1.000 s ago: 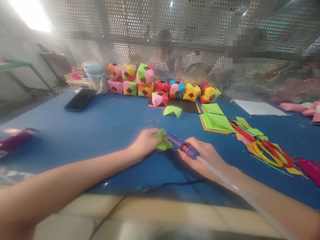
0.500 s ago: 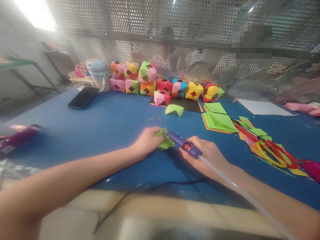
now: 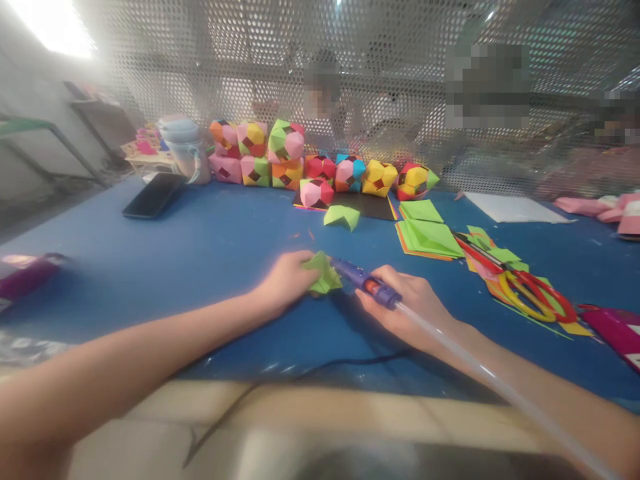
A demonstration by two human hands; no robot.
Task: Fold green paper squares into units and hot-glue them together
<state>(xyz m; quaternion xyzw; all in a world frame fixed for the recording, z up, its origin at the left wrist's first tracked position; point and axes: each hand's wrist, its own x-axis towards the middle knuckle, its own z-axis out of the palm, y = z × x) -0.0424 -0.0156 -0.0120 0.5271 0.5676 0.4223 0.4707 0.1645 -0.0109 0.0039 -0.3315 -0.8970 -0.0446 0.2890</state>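
Note:
Pinched in my left hand point(image 3: 289, 279) is a folded green paper piece point(image 3: 324, 275), held just above the blue table. My right hand point(image 3: 407, 303) grips a purple hot glue gun point(image 3: 364, 280) with a long clear glue stick point(image 3: 463, 353) sticking out of its back end. The gun's nozzle points left and sits at the right side of the green piece; whether it touches I cannot tell. Beyond my hands lies another folded green paper piece point(image 3: 342, 217). A stack of folded green and orange papers point(image 3: 431, 239) is to the right.
Several colourful paper balls point(image 3: 286, 141) line the back of the table point(image 3: 200, 247). A phone point(image 3: 153, 195) and a lidded cup point(image 3: 184, 148) are at back left. Scissors point(image 3: 530, 293) lie on paper pieces at right. A black cord point(image 3: 320, 367) runs along the front edge.
The whole view has shifted slightly, so things appear further left. The glue gun's nozzle has drawn slightly away from the green piece in my left hand. Both hands keep their holds.

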